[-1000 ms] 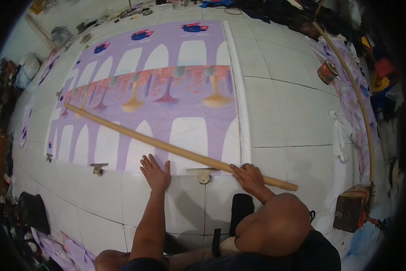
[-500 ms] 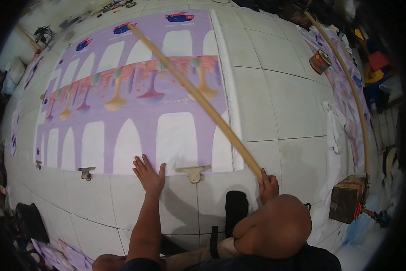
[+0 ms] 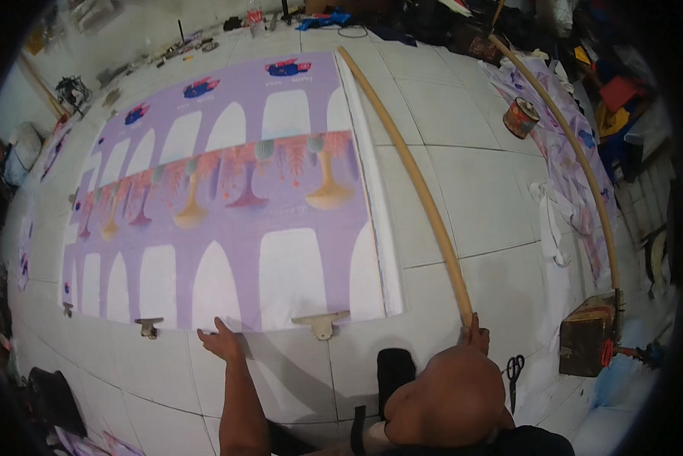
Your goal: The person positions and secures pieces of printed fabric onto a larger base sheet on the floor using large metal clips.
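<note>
A large lilac printed cloth [image 3: 182, 273] with white arch and rounded panels lies flat on the tiled floor, apparently in stacked layers. My right hand [image 3: 475, 334] grips the near end of a long wooden pole [image 3: 417, 171]. The pole slants away over the tiles, beside the cloth's right edge. At the cloth's near edge, my left hand [image 3: 224, 342] is empty with its fingers apart. Metal clips, one larger clip [image 3: 321, 325] and a smaller clip [image 3: 149, 327] among them, grip that near edge. White layers show along the right side.
Black scissors [image 3: 515, 380] lie right of my bent knee [image 3: 459, 387]. Farther right are a rusty box [image 3: 587, 334], another wooden pole [image 3: 577, 144], a tin can [image 3: 521, 118] and crumpled printed cloth [image 3: 562, 205]. A black bin [image 3: 56, 395] stands at the near left.
The pole has swung right, from lying across the cloth to over the tiles beside it. My left hand has drawn back slightly from the cloth. The view has tilted up a little.
</note>
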The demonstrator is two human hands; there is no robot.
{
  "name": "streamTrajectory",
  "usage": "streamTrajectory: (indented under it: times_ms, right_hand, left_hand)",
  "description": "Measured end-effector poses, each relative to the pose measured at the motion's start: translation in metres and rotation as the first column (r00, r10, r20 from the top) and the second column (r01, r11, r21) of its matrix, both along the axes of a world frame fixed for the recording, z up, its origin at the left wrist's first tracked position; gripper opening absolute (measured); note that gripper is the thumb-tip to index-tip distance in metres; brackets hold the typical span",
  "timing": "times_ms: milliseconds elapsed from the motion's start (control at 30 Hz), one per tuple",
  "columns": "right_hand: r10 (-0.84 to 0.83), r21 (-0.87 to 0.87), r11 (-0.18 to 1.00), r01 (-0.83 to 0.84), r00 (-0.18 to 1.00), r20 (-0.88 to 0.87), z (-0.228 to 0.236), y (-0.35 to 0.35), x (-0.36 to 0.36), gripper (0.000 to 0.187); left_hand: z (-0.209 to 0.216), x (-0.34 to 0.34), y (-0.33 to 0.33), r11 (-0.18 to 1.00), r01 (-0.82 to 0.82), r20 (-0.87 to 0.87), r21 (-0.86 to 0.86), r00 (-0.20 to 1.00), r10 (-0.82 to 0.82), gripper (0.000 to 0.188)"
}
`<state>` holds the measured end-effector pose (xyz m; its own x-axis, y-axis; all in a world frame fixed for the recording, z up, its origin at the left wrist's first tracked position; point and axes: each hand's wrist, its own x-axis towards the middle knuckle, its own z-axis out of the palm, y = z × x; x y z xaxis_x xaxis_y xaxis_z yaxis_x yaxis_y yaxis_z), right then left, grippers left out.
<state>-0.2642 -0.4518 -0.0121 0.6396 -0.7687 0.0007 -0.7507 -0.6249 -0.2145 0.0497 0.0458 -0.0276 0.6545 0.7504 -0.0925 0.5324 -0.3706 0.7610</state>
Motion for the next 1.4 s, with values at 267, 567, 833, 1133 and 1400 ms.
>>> streamTrajectory:
  times_ms: [267,567,833,1133,1400]
  right_hand:
    - [-0.131,0.172,0.978,0.114,0.987,0.092,0.016,-0.011,0.045,0.05]
    - [0.493,-0.015,0.868,-0.496,0.86,0.131,0.025,-0.002,0.138,0.052]
    - [0.925,-0.122,0.375,-0.919,0.361,0.121,0.044,0.098,0.305,0.049]
    - [0.899,-0.144,0.438,-0.887,0.428,0.094,0.017,0.111,0.425,0.046]
    - [0.793,-0.099,0.609,-0.787,0.598,0.119,0.009,0.129,0.598,0.046]
  left_hand:
    - [0.004,0.005,0.014,0.741,-0.178,0.047,-0.648,0.961,0.272,0.077]
    - [0.005,0.002,0.037,0.986,-0.112,0.028,0.126,0.994,0.109,0.067]
    - [-0.001,0.03,0.078,0.79,0.347,-0.187,0.506,0.938,-0.293,0.078]
    - [-0.014,0.023,0.077,0.777,0.42,-0.285,0.469,0.905,-0.317,0.08]
    - [0.002,0.034,0.062,0.792,0.437,-0.294,0.426,0.895,-0.336,0.077]
